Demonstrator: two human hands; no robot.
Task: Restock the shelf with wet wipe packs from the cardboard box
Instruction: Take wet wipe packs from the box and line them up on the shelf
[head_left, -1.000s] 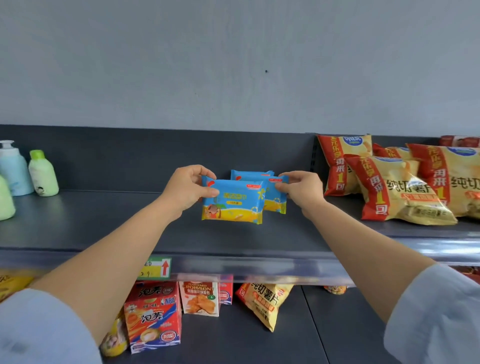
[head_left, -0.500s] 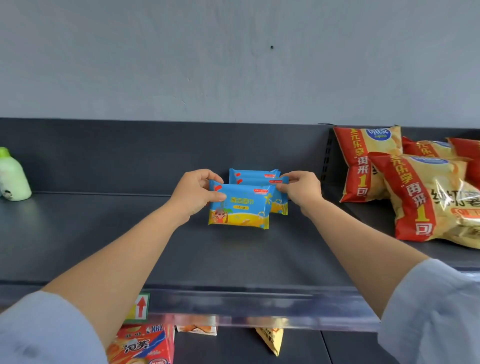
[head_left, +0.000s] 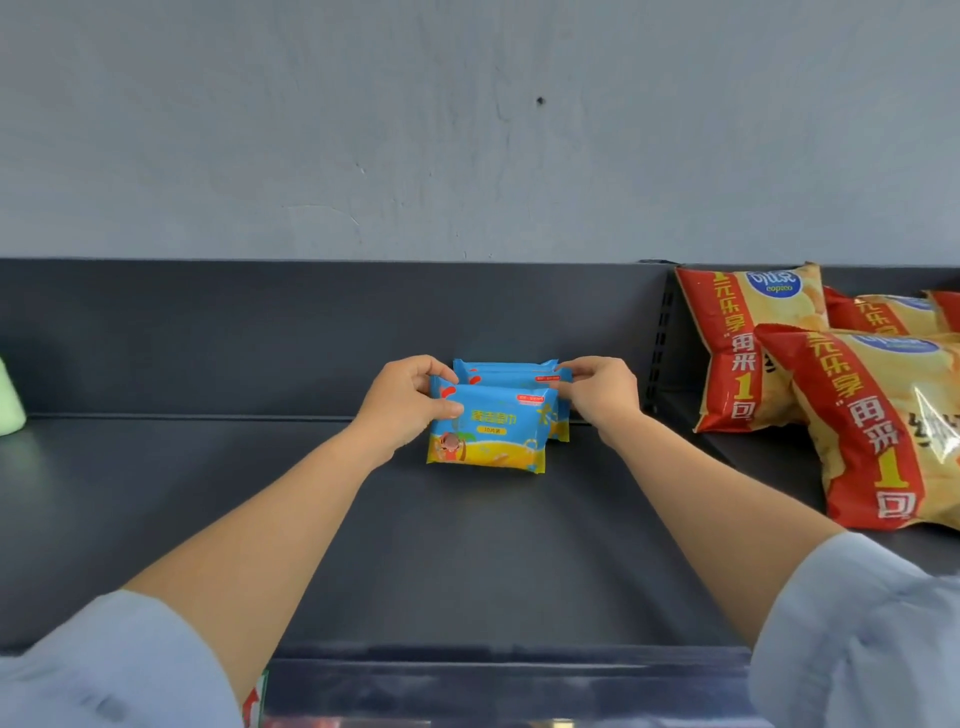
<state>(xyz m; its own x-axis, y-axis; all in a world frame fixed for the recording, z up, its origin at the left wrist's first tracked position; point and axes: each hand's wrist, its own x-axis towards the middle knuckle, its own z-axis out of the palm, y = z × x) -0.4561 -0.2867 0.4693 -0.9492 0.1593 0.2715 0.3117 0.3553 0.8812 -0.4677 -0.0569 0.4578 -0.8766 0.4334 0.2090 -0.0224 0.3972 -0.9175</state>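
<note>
Packs (head_left: 485, 431) now stand on shelf (head_left: 415, 545) — hands (head_left: 408, 402) (head_left: 600, 395) pinch their corners.

Three wet wipe packs (head_left: 488, 431) stand one behind another between the fingers of two hands. One is in front, under the thumb of the left hand (head_left: 405, 405). Two are behind it, with the right hand (head_left: 602, 395) pinching their right ends. Well to the right of those fingers lie four chip bags (head_left: 883, 415), the last only a sliver. Far left of the fingers is one green bottle (head_left: 8, 395).
</note>
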